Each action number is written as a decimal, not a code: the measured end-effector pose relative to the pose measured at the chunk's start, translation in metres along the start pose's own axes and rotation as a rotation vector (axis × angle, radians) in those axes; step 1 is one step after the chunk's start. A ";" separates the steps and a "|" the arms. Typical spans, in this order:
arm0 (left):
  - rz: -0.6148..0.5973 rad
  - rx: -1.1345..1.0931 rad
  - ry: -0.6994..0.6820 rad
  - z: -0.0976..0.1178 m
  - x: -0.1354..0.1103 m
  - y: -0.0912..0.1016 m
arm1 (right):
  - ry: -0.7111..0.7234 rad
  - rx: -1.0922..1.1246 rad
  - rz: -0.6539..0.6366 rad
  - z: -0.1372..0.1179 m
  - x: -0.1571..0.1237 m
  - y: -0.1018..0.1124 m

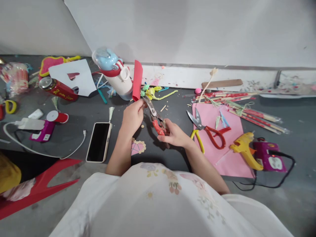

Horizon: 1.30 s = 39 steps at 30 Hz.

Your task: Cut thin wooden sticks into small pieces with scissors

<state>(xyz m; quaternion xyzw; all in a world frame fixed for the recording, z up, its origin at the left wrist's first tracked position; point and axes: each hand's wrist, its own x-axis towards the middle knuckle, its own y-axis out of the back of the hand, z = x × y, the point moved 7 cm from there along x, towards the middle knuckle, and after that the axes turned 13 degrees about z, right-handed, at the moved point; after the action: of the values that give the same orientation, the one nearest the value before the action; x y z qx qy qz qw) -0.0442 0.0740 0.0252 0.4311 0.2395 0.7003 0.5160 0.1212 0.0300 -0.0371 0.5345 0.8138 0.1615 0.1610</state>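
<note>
My right hand (174, 132) is closed round the red handles of a pair of pruning shears (153, 113), which point up and away to the left. At their blade end, my left hand (133, 115) is closed in a pinch; what its fingertips hold is too small to make out. Just beyond those fingers a rolled red paper (137, 80) leans by a water bottle (117, 77). Small pale bits (163, 108) lie right of the shears. Below my left hand, partly covered by the forearm, is a pink piece with a beaded-looking tan edge (138, 147).
On the right, red-handled scissors (214, 136) and a yellow glue gun (244, 149) lie on pink paper (222, 164). Wrapped sticks (256, 117) lie behind. On the left are a phone (99, 142), a red can (59, 89), a thread spool (57, 117) and a white cable (74, 153).
</note>
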 end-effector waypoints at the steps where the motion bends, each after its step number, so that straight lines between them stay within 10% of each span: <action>1: -0.004 0.003 0.002 0.000 0.000 0.000 | 0.001 -0.004 -0.001 0.000 0.000 0.000; 16: 0.119 0.164 -0.250 0.013 -0.002 -0.004 | -0.089 0.058 -0.016 0.005 0.002 -0.001; 39: 0.032 0.037 -0.254 0.011 0.001 0.000 | -0.008 -0.002 0.020 0.001 0.002 0.001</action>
<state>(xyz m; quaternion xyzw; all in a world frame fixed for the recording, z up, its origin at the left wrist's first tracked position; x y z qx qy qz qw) -0.0353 0.0737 0.0313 0.5298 0.1782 0.6436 0.5228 0.1214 0.0326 -0.0383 0.5432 0.8076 0.1617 0.1632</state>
